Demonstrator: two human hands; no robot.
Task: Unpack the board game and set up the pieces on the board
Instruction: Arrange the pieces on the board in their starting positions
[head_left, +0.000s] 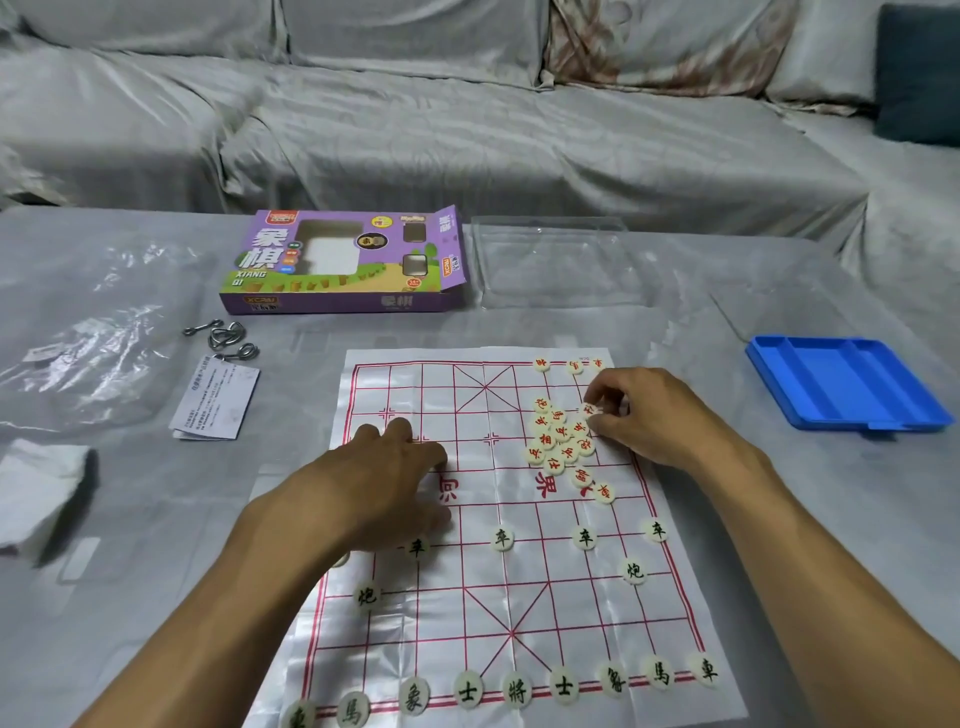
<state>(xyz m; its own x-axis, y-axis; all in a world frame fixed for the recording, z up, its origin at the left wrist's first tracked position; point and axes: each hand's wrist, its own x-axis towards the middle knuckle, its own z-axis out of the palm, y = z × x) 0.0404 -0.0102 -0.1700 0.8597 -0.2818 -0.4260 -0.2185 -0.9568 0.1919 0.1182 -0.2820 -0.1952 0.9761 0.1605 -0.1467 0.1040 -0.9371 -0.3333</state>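
Sixteen black-lettered pieces, by my judgement, already stood in their places on the near half of the paper xiangqi board (498, 597), though my left forearm covered one soldier's spot and I could not confirm it; the red-lettered pieces (558, 441) lay heaped just left of my right hand (639, 415), with only three red pieces (571, 365) set along the far edge beyond my fingers; my right hand pinched one red piece (590, 409) between thumb and fingertips at the heap's edge, and my left hand (384, 467) pressed flat on the sheet, fingers loosely spread, holding it down.

What worried me: the sheet was thin, creased and glossy, so lifting my left hand or dragging my right wrist could shift it and slide the placed pieces off their crossings; my right forearm lay close above the black chariot (658, 530) and cannon (634, 570) and could knock them; pulling one piece from a tight heap could scatter its neighbours.

Hard to make out: the character on the pinched piece was half hidden by my fingers; the river lettering beneath my left hand was covered; the nearest row's left end was cut off by the frame; beyond my left hand the purple game box (343, 265) lay open, and well right of my right hand sat the blue tray (841, 384).
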